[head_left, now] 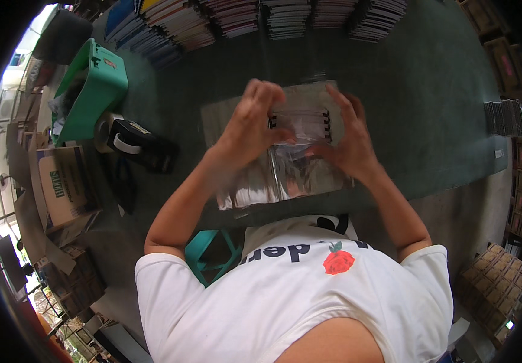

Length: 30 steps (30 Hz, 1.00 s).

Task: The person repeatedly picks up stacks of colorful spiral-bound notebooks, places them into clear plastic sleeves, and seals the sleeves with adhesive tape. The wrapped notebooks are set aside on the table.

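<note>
To your left you have a green plastic bin [100, 85] on the dark green table [430, 109], with a black tape dispenser [140, 145] just beside it. Stacks of booklets [255, 18] line the far edge, and a cardboard box [64, 184] sits left.

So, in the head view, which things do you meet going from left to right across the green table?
Cardboard box → green plastic bin → black tape dispenser → left hand → small clear packet held by both hands → right hand → stack of dark booklets.
</note>
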Motion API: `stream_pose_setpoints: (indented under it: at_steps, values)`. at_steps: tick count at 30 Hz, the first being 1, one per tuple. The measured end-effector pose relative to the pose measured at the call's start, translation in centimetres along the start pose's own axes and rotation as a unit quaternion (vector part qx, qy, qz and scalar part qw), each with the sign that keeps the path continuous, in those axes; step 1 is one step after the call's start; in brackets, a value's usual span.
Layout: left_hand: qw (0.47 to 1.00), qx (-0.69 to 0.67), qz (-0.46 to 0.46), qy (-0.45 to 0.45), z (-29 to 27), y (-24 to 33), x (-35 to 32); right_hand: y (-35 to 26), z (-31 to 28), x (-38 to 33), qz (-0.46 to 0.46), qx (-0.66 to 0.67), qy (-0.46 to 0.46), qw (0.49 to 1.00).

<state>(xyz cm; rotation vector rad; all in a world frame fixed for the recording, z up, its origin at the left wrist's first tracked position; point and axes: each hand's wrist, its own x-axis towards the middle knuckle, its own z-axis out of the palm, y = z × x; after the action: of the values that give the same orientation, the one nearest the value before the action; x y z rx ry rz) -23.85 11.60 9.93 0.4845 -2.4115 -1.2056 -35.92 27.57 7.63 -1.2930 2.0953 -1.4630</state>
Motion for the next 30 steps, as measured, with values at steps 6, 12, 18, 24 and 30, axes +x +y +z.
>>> stream_pose_setpoints:
  at_steps: [6, 12, 18, 24, 30]
  values:
    - [0.967, 0.013, 0.116, -0.226, -1.0, -1.1, 2.9, 0.9, -1.3, 3.9, 0.095, 0.035, -0.209, 0.973]
    - [0.924, 0.291, 0.150, -0.195, 0.1, 2.0, 0.1, -0.9, -0.2, 3.3, -0.140, -0.196, -0.161, 0.957]
    - [0.919, 0.320, 0.221, -0.070, 0.7, 0.7, -3.7, -2.9, -1.1, 0.0, -0.242, -0.354, -0.187, 0.884]
    - [0.923, 0.308, 0.199, 0.121, 2.2, -0.9, -7.5, 2.5, -0.8, -1.4, -0.353, -0.262, -0.069, 0.896]
    - [0.783, 0.321, -0.155, 0.510, -7.1, -10.5, -12.8, 2.5, -0.9, -0.7, -0.357, -0.235, -0.048, 0.903]
